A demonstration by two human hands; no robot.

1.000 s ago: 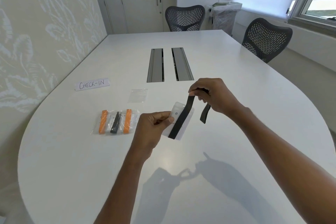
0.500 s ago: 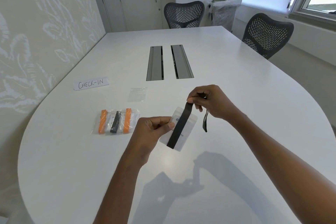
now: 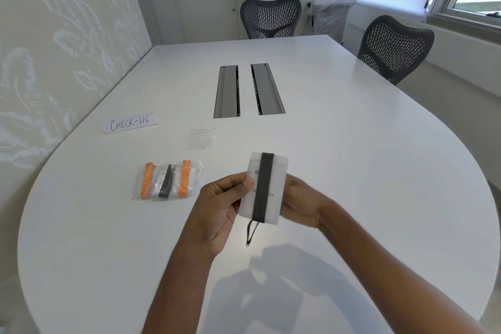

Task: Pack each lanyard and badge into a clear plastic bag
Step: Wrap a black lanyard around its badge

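I hold a white badge (image 3: 272, 184) upright above the table, with a black lanyard (image 3: 262, 187) wrapped lengthwise around its middle. A short loop of lanyard hangs below the badge. My left hand (image 3: 222, 206) grips the badge's left edge, thumb on its face. My right hand (image 3: 301, 203) holds the right edge from behind, mostly hidden by the badge. An empty clear plastic bag (image 3: 201, 139) lies flat on the table beyond the badge. Left of my hands lie packed clear bags (image 3: 169, 180) with two orange lanyards and a black one.
A paper sign reading CHECK-IN (image 3: 129, 123) lies at the left. Two grey cable hatches (image 3: 247, 89) sit in the middle of the white table (image 3: 366, 157). Two dark mesh chairs (image 3: 271, 17) stand at the far end and right, with a wrapped bin beyond.
My right hand has brought the lanyard down and around the badge, then moved to its right edge. The badge turned upright and closer to me; the strap now lies flat along it.
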